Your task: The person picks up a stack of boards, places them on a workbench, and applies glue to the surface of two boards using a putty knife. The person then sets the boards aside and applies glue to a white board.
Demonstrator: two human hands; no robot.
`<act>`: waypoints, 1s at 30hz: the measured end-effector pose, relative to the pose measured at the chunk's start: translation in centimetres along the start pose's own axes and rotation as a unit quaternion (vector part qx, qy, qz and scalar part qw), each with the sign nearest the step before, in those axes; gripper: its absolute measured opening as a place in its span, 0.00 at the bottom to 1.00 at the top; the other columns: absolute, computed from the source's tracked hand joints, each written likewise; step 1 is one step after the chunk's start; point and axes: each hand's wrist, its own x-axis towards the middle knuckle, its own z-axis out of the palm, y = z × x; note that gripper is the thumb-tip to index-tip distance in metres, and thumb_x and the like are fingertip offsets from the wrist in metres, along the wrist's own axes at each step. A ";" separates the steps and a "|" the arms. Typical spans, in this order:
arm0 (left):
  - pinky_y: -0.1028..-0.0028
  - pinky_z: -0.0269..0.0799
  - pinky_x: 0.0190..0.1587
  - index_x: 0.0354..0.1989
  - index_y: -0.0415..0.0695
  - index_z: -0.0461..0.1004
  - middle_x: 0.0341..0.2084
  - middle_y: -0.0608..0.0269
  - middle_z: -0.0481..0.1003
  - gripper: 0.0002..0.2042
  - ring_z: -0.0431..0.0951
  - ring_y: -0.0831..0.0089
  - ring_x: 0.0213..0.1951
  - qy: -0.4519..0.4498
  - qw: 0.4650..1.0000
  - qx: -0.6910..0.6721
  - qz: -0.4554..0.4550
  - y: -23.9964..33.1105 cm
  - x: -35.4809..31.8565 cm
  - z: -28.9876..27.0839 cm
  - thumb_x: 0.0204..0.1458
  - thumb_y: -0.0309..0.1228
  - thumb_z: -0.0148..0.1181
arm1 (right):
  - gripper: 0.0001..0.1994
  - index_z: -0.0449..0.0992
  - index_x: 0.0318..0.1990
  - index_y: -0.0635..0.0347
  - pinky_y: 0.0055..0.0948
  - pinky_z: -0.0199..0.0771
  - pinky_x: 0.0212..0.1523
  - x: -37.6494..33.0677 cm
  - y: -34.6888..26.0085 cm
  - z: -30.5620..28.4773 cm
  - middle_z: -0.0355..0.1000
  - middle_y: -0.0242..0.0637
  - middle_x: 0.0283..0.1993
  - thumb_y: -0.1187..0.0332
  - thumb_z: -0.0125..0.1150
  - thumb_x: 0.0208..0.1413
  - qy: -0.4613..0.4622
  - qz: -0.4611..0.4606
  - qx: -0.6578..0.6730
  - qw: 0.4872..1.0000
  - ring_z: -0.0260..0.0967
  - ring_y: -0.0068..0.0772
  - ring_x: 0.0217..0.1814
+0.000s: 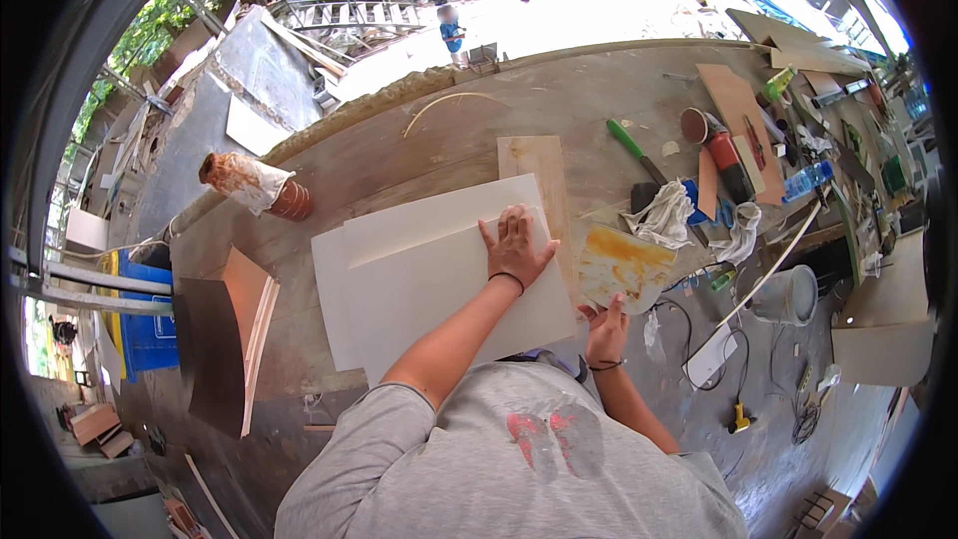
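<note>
The left hand (516, 245) pressed flat, fingers spread, on the large white sheet (439, 284) near the surface's near edge; the right hand (605, 327) seemingly pinched the glue-stained yellow board (624, 265), which might smear it.

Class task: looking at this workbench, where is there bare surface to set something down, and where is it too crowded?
Bare wood lies between the rag-wrapped pot and the white sheets, and beyond the sheets toward the bench's far edge. The right end is crowded: rags, green-handled tool, bottle. The left hand presses the sheets; the right hand rests at their corner.
</note>
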 end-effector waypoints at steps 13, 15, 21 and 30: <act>0.39 0.30 0.65 0.53 0.48 0.65 0.66 0.60 0.54 0.26 0.49 0.61 0.69 0.021 0.999 0.013 0.037 -0.6 0.1 1.6 0.53 0.53 0.53 | 0.22 0.73 0.37 0.64 0.28 0.74 0.36 0.0 1.9 -2.7 0.71 0.33 0.34 0.50 0.50 0.63 0.065 0.051 -0.066 0.994 0.70 0.24 0.33; 0.43 0.28 0.67 0.61 0.45 0.60 0.67 0.59 0.52 0.29 0.48 0.59 0.69 0.008 0.998 0.020 0.059 -0.7 0.1 1.6 0.55 0.50 0.49 | 0.20 0.72 0.38 0.64 0.30 0.75 0.39 -0.6 0.5 -1.8 0.69 0.32 0.33 0.51 0.50 0.64 0.029 0.034 -0.016 0.999 0.69 0.26 0.34; 0.51 0.43 0.63 0.63 0.41 0.59 0.62 0.56 0.59 0.28 0.55 0.60 0.64 -0.054 0.991 0.047 0.110 -1.1 2.0 -0.3 0.57 0.45 0.45 | 0.22 0.73 0.39 0.65 0.29 0.74 0.38 -1.2 -0.2 -1.9 0.69 0.31 0.33 0.50 0.50 0.63 0.034 0.025 -0.014 0.999 0.68 0.24 0.33; 0.56 0.65 0.45 0.40 0.49 0.74 0.42 0.62 0.73 0.15 0.70 0.59 0.48 0.045 0.998 -0.004 0.045 -1.8 5.1 1.0 0.53 0.47 0.56 | 0.23 0.73 0.44 0.64 0.26 0.72 0.35 -3.0 -0.1 -2.6 0.72 0.31 0.37 0.49 0.48 0.64 0.058 -0.022 -0.024 0.998 0.69 0.24 0.31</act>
